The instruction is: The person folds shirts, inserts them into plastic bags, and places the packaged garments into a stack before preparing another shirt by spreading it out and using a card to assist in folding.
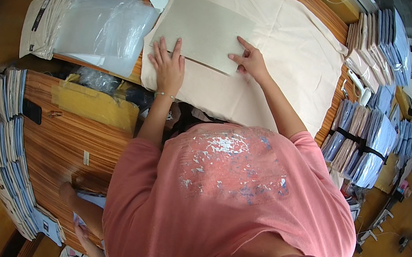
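Observation:
A flat, grey-green rectangular board lies on a spread cream cloth in front of me. My left hand rests palm down at the board's near left end, its fingers spread over the edge. At the near right corner of the board is my right hand. Its index finger and thumb are stretched apart on the board, while the other fingers are partly curled and hard to see. Neither hand grips anything that I can make out. One part of the cloth is bunched up at the far edge.
Clear plastic bags lie at the back left. Folded packed garments stand in rows on the left and right. A yellowish panel and a dark phone are on my left. Another person's arm shows at lower left.

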### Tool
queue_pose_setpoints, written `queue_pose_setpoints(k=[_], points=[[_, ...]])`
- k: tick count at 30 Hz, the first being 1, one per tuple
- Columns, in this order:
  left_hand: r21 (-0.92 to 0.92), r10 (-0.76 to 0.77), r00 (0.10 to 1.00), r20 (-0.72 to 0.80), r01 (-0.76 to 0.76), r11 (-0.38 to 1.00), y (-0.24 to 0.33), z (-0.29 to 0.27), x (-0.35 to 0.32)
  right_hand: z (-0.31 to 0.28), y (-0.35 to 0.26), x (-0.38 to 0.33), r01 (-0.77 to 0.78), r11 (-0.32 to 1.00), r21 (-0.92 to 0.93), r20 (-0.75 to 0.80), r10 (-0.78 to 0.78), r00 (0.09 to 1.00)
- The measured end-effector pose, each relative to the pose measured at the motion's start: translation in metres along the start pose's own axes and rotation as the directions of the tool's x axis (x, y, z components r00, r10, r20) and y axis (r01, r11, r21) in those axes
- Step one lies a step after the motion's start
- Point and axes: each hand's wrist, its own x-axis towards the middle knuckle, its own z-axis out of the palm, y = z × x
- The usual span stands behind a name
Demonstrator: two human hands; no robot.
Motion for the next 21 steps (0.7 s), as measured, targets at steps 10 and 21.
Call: queue_pose_setpoints(k=[10,21], points=[[-0.004,0.006,1.0,0.007,-0.006,1.0,-0.002,0.0,-0.002,-0.007,-0.001,0.003,-0.071,0.985,0.16,0.046,0.065,0.997],[0.066,-0.007,1.0,0.012,0.006,0.998,-0.01,0.017,-0.003,0.008,0.004,0.0,0.064,0.977,-0.205,-0.054,-0.077,0.996]])
